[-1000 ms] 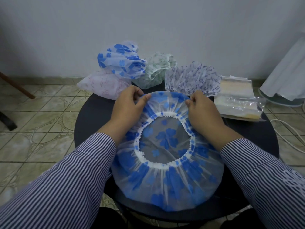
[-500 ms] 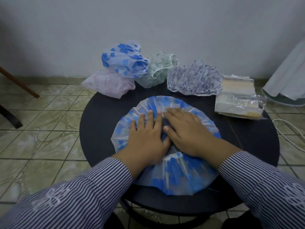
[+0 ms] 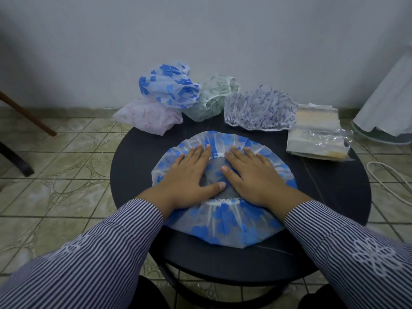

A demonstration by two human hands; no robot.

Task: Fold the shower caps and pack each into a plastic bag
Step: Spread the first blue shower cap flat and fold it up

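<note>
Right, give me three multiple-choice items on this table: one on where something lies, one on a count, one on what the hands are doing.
1. Where does the stack of plastic bags lie on the round table?
A. far right edge
B. near left edge
C. under the spread cap

2. How many bunched shower caps wait at the back?
A. two
B. four
C. six

3. What are the left hand and right hand doing to the blue-flowered cap?
A. lifting it by the rim
B. pressing it flat, fingers straight
C. stuffing it into a bag

Answers: 1 A, the stack sits right of the purple-patterned cap. 2 B, pink, blue, green and purple ones show. 3 B, both palms lie flat on it.
</note>
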